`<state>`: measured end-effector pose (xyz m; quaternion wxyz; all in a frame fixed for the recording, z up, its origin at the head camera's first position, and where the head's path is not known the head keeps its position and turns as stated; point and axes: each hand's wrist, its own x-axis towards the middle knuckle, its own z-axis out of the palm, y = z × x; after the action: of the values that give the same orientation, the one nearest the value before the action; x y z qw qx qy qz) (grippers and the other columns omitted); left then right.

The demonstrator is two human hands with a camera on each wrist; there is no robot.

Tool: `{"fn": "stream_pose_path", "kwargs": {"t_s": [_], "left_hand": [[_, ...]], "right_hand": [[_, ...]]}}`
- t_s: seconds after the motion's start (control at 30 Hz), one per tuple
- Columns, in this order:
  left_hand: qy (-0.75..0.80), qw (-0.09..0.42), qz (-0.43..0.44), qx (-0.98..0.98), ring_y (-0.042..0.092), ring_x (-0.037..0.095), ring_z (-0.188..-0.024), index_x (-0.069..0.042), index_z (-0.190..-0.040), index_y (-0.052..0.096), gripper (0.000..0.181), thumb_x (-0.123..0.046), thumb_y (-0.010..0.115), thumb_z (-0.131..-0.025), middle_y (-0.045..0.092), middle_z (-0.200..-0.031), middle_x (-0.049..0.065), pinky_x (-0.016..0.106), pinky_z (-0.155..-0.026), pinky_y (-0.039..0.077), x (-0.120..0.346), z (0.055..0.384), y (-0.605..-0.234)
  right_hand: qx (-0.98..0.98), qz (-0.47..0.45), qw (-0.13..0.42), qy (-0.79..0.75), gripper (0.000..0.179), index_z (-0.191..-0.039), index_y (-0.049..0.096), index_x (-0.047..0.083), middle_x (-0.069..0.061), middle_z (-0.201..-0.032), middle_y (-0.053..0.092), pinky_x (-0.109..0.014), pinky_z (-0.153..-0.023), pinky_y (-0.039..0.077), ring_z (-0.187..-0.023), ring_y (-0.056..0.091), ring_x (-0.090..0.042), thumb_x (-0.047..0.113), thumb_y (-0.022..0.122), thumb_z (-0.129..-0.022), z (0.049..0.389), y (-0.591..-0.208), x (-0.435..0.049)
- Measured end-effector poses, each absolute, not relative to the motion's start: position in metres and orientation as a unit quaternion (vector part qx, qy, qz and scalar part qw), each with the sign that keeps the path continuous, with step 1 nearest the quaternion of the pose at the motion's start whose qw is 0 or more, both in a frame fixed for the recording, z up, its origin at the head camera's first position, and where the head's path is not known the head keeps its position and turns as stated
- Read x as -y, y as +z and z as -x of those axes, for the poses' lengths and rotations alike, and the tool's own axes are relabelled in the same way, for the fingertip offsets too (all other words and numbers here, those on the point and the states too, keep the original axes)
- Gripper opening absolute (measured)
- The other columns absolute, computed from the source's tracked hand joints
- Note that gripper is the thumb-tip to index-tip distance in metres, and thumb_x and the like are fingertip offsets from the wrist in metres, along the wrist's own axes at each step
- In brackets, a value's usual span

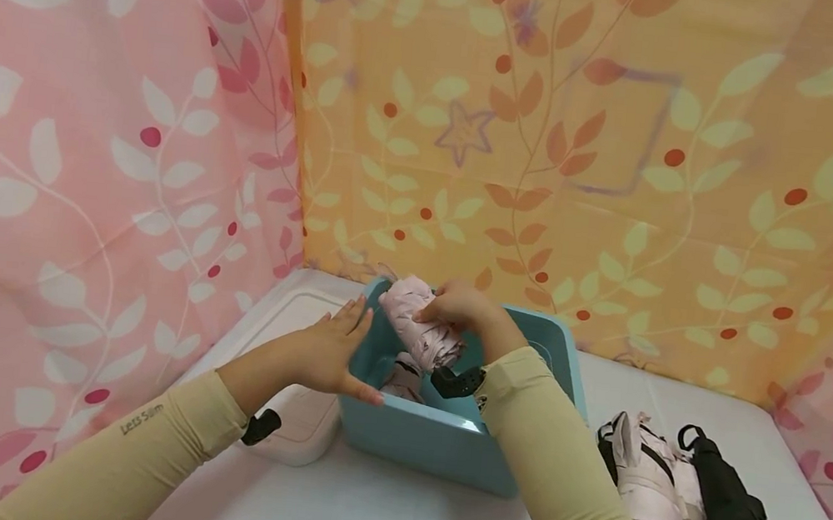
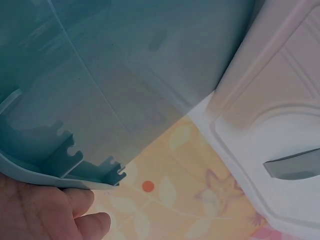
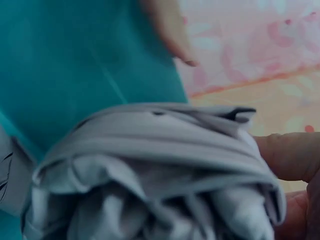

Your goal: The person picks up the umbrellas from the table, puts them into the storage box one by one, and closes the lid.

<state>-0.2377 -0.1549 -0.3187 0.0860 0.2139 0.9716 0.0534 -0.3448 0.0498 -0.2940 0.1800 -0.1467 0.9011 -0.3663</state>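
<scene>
My right hand (image 1: 460,308) holds a pale pink folded umbrella (image 1: 421,325) over the blue plastic bin (image 1: 428,455). In the right wrist view the bunched end of this umbrella (image 3: 155,150) fills the lower half, with my fingers at its side. Inside the bin, below it, lies another pale pink bundle (image 1: 403,378), partly hidden. My left hand (image 1: 328,352) is at the bin's left side, fingers spread and thumb over the front rim. In the left wrist view its fingers (image 2: 92,225) lie along the outside of the bin's edge (image 2: 90,184).
A white lid (image 1: 295,426) lies left of the bin, partly under my left arm. To the right, pale pink folded umbrellas (image 1: 646,491) lie beside a black folded umbrella (image 1: 735,508) with a wrist loop. Patterned cloth walls (image 1: 425,169) stand behind the white table (image 1: 377,507).
</scene>
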Motion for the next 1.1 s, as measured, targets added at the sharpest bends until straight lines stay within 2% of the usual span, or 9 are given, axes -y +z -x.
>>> {"fn": "stream_pose_path", "kwargs": {"t_s": [0.17,0.37,0.6,0.87,1.1], "left_hand": [[0.052,0.084,-0.216,-0.971,-0.009,0.031,-0.138,0.000,-0.145,0.001,0.128,-0.086,0.044,-0.061,-0.011,-0.151,0.019,0.054,-0.107,0.011,0.154,0.238,-0.321],[0.046,0.082,-0.216,-0.972,-0.008,0.030,-0.138,0.000,-0.145,0.002,0.129,-0.087,0.043,-0.060,-0.010,-0.151,0.018,0.054,-0.107,0.011,0.152,0.241,-0.323],[0.045,0.083,-0.200,-0.975,-0.009,0.029,-0.138,-0.001,-0.146,0.002,0.130,-0.088,0.041,-0.058,-0.010,-0.151,0.017,0.053,-0.108,0.011,0.155,0.241,-0.324],[0.052,0.084,-0.201,-0.975,-0.008,0.029,-0.138,-0.002,-0.146,0.001,0.130,-0.089,0.042,-0.058,-0.011,-0.151,0.017,0.053,-0.108,0.010,0.156,0.242,-0.328],[0.047,0.080,-0.200,-0.975,-0.011,0.026,-0.138,-0.003,-0.146,0.000,0.131,-0.091,0.039,-0.056,-0.012,-0.151,0.016,0.052,-0.108,0.010,0.155,0.243,-0.330]], "right_hand": [[-0.908,0.143,0.180,-0.351,0.030,-0.056,0.054,0.008,0.003,-0.048,0.034,-0.026,-0.042,0.032,-0.041,0.034,-0.012,0.020,0.073,-0.076,0.346,-0.301,-0.045],[-0.901,0.143,0.195,-0.360,0.034,-0.053,0.050,0.011,0.004,-0.047,0.033,-0.029,-0.047,0.035,-0.042,0.034,-0.012,0.021,0.072,-0.078,0.348,-0.307,-0.044],[-0.883,0.124,0.213,-0.399,0.043,-0.050,0.040,0.013,0.003,-0.047,0.031,-0.026,-0.044,0.035,-0.041,0.033,-0.012,0.021,0.073,-0.077,0.347,-0.313,-0.035],[-0.886,0.138,0.223,-0.382,0.040,-0.055,0.043,0.012,0.002,-0.048,0.034,-0.030,-0.052,0.046,-0.045,0.037,-0.014,0.025,0.073,-0.077,0.343,-0.318,-0.026],[-0.896,0.134,0.213,-0.366,0.028,-0.068,0.057,0.006,-0.001,-0.057,0.046,-0.031,-0.054,0.051,-0.050,0.050,-0.016,0.026,0.073,-0.078,0.340,-0.318,-0.024]]}}
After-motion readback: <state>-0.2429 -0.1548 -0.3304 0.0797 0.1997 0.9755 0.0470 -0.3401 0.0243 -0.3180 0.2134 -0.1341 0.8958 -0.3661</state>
